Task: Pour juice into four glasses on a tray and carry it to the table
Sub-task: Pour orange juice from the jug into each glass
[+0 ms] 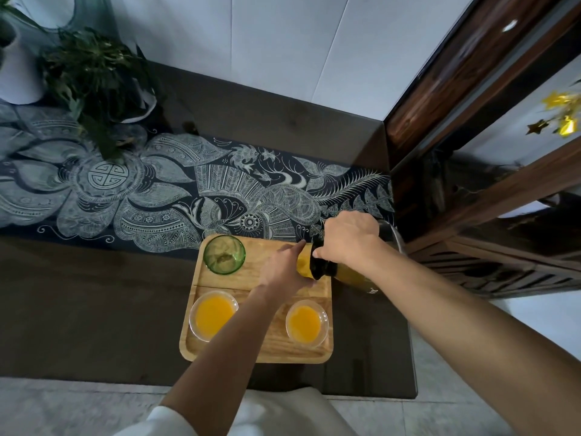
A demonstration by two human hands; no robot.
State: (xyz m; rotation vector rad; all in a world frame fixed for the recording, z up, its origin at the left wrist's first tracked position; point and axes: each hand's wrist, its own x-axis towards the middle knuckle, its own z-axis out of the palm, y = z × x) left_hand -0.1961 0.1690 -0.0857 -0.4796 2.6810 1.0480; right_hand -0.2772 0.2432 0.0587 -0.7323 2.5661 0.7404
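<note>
Table: a dark table [94, 309] is carrying a wooden tray [261, 350]; the tray's far edge is meeting a dark blue patterned runner [157, 190].
Room: a white wall [251, 42] is standing beyond the tray, a leafy plant [94, 80] far to its left, a dark wooden cabinet [471, 89] to its right, and pale floor [63, 410] on its near side.
Tray, near corners: the left juice glass [213, 314] and right juice glass [306, 322] are holding orange juice.
Tray, far left corner: a green glass [224, 253] is standing upright.
Left hand [284, 265]: wrapping round the fourth glass [304, 262] at the tray's far right corner.
Right hand [349, 240]: gripping the jug [349, 275] by its black collar over the tray's right edge; the jug is tilting toward the fourth glass, touching it.
</note>
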